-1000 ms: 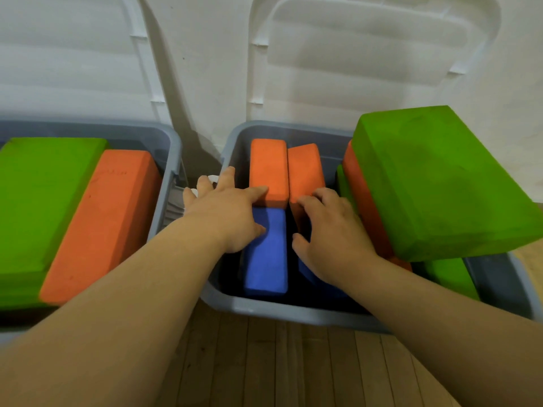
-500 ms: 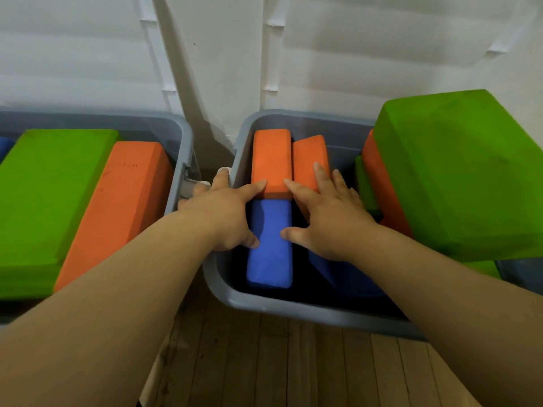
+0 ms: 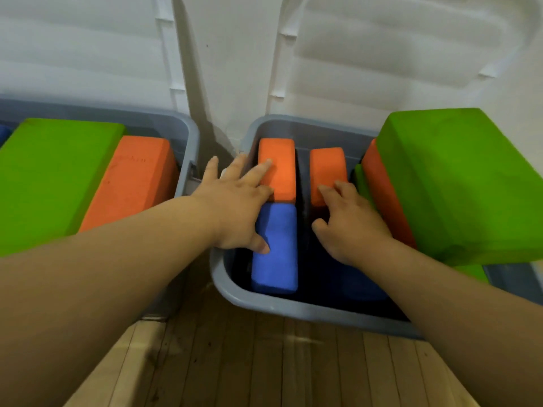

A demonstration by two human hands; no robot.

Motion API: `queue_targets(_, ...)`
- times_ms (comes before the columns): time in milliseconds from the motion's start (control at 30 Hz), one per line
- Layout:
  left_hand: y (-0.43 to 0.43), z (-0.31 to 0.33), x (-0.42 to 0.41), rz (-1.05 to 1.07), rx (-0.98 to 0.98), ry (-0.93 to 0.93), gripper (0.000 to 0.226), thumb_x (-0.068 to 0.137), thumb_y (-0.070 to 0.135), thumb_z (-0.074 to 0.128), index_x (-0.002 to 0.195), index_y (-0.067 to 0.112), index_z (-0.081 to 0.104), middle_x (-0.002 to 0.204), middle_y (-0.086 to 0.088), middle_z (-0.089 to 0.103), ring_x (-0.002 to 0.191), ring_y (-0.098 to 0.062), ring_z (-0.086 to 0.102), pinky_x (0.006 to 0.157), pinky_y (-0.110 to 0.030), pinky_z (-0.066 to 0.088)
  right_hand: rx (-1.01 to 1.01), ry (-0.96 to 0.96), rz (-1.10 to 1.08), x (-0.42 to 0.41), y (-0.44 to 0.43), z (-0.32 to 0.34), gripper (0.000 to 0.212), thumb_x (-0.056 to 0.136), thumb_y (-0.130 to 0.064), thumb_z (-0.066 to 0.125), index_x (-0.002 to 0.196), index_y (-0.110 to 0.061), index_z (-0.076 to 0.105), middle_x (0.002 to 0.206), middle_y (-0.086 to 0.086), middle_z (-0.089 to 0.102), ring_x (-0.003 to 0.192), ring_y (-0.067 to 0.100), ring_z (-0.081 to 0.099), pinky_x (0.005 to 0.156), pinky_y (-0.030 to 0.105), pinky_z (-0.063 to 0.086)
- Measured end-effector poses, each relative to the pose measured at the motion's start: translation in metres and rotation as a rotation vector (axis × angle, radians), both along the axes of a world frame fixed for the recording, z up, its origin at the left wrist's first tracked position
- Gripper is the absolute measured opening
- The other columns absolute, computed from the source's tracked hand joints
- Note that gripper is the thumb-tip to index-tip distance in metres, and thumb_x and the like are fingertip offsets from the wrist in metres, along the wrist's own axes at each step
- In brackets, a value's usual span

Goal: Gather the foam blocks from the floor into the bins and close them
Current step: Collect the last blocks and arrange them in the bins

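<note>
Two grey bins stand side by side against the wall. In the right bin (image 3: 282,306) my left hand (image 3: 238,210) lies flat, fingers on an upright orange block (image 3: 279,168) and thumb on a blue block (image 3: 276,254). My right hand (image 3: 346,227) presses with straight fingers on a second orange block (image 3: 327,168), a dark gap now between the two orange blocks. A big green block (image 3: 464,183) leans over another orange block (image 3: 385,195) at the bin's right side. The left bin (image 3: 191,142) holds a green block (image 3: 50,177) and an orange block (image 3: 132,183).
Both white lids (image 3: 382,60) stand open, leaning on the wall behind the bins. Wooden floorboards (image 3: 264,362) run in front of the bins. A narrow gap separates the two bins.
The two orange blocks, touching before, now stand apart. My left hand slid forward onto the left one; my right hand pushed the right one rightward. The view moved closer.
</note>
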State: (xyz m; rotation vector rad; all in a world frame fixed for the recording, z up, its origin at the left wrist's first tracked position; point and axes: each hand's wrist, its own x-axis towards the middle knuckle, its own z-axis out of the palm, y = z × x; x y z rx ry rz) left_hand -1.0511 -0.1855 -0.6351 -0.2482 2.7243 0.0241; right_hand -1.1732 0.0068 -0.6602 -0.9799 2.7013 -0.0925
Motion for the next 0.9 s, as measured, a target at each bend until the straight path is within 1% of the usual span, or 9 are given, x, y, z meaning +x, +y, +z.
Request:
queue_targets(100, 0.001, -0.006, -0.002, -0.05, 0.08, 0.009, 0.119, 0.075, 0.086, 0.059, 0.164, 0.036, -0.002, 0.172, 0.01, -0.008, 0.157, -0.028, -0.017, 0.121, -0.071, -0.001, -0.032, 0.092, -0.052, 0.0, -0.002, -0.001, 0.062, 0.097, -0.042, 0.058, 0.153, -0.022, 0.04, 0.158, 0.014, 0.027, 0.133, 0.04, 0.045, 0.111, 0.041, 0.037)
queue_targets(200, 0.004, -0.005, -0.007, -0.055, 0.076, -0.037, 0.121, 0.073, 0.087, 0.06, 0.164, 0.036, -0.003, 0.172, 0.011, -0.007, 0.158, -0.027, -0.01, 0.121, -0.071, 0.001, -0.097, 0.141, -0.121, -0.008, -0.014, -0.004, 0.054, 0.095, -0.048, 0.063, 0.14, -0.021, 0.051, 0.146, 0.018, 0.033, 0.123, 0.042, 0.051, 0.103, 0.043, 0.044)
queue_targets(300, 0.009, 0.001, -0.013, -0.065, 0.063, -0.069, 0.12, 0.074, 0.084, 0.064, 0.164, 0.035, 0.0, 0.172, 0.01, -0.005, 0.159, -0.026, 0.0, 0.12, -0.072, 0.004, -0.082, 0.108, -0.218, -0.018, -0.021, -0.006, 0.059, 0.093, -0.044, 0.067, 0.142, -0.022, 0.044, 0.156, 0.022, 0.023, 0.127, 0.044, 0.051, 0.102, 0.043, 0.045)
queue_targets(367, 0.01, 0.003, -0.016, -0.08, 0.039, -0.081, 0.12, 0.074, 0.083, 0.065, 0.164, 0.035, 0.003, 0.172, 0.009, -0.003, 0.158, -0.026, 0.006, 0.12, -0.072, 0.006, -0.089, 0.102, -0.231, -0.025, -0.018, -0.008, 0.062, 0.092, -0.037, 0.069, 0.145, -0.022, 0.041, 0.154, 0.022, 0.029, 0.125, 0.044, 0.053, 0.101, 0.044, 0.046)
queue_targets(567, 0.01, 0.0, -0.017, -0.064, 0.093, -0.114, 0.12, 0.072, 0.083, 0.067, 0.163, 0.04, 0.002, 0.171, 0.015, -0.006, 0.158, -0.022, 0.011, 0.12, -0.07, 0.011, -0.516, 0.125, -0.186, -0.028, -0.004, -0.018, 0.051, 0.084, -0.02, 0.078, 0.13, -0.009, 0.059, 0.133, 0.015, 0.052, 0.121, 0.035, 0.052, 0.102, 0.039, 0.039)
queue_targets(667, 0.015, -0.001, -0.022, -0.065, 0.083, -0.115, 0.121, 0.07, 0.085, 0.066, 0.163, 0.042, 0.002, 0.171, 0.018, -0.007, 0.157, -0.022, 0.015, 0.119, -0.067, 0.017, -0.448, 0.112, -0.173, -0.023, 0.002, -0.028, 0.044, 0.084, -0.027, 0.079, 0.121, -0.01, 0.061, 0.133, 0.012, 0.05, 0.114, 0.032, 0.053, 0.095, 0.039, 0.044)
queue_targets(767, 0.015, -0.004, -0.022, -0.071, 0.08, -0.098, 0.12, 0.07, 0.088, 0.063, 0.162, 0.043, 0.0, 0.17, 0.018, -0.008, 0.157, -0.022, 0.015, 0.118, -0.064, 0.018, -0.356, 0.072, -0.1, -0.021, -0.002, -0.024, 0.046, 0.09, -0.038, 0.07, 0.129, -0.013, 0.063, 0.144, 0.01, 0.05, 0.131, 0.03, 0.049, 0.109, 0.037, 0.039)
queue_targets(833, 0.014, -0.004, -0.02, -0.071, 0.084, -0.093, 0.121, 0.07, 0.088, 0.062, 0.162, 0.043, -0.001, 0.171, 0.017, -0.008, 0.157, -0.023, 0.015, 0.119, -0.063, 0.018, -0.263, 0.003, -0.118, -0.015, -0.003, -0.018, 0.061, 0.091, -0.04, 0.066, 0.146, -0.019, 0.052, 0.16, 0.012, 0.035, 0.146, 0.031, 0.035, 0.12, 0.038, 0.029)
queue_targets(900, 0.013, -0.004, -0.018, -0.074, 0.074, -0.087, 0.121, 0.07, 0.089, 0.062, 0.163, 0.042, -0.002, 0.171, 0.016, -0.007, 0.156, -0.025, 0.017, 0.119, -0.063, 0.02, -0.156, -0.061, -0.196, -0.005, 0.003, -0.013, 0.081, 0.088, -0.04, 0.067, 0.159, -0.025, 0.03, 0.167, 0.015, 0.016, 0.151, 0.035, 0.025, 0.123, 0.042, 0.025)
